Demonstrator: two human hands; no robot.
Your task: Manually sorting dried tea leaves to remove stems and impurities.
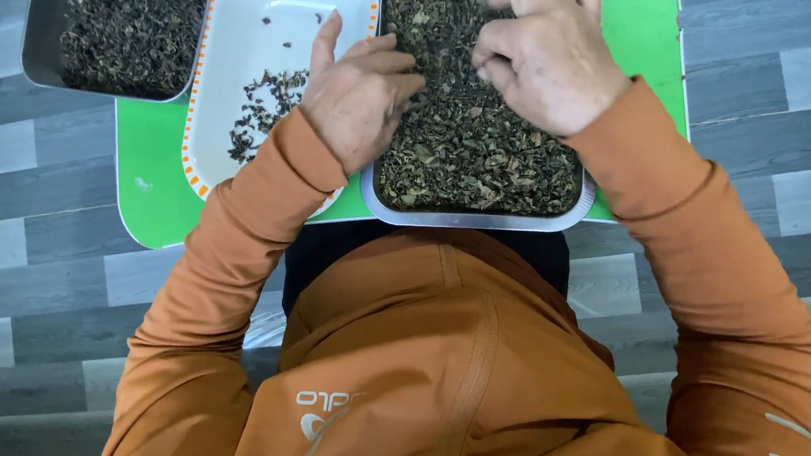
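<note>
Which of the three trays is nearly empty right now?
The white tray with the orange dashed rim, in the middle: only a small scatter of dried leaves. The metal trays at far left and under both hands are full.

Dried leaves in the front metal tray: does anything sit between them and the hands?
Nothing visible does. The left hand and right hand both rest directly on the dried leaves in the metal tray.

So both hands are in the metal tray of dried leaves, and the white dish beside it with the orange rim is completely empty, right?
Not quite. In the head view the white dish holds a small scatter of dried leaves. Both the left hand and right hand are on the metal tray.
</note>
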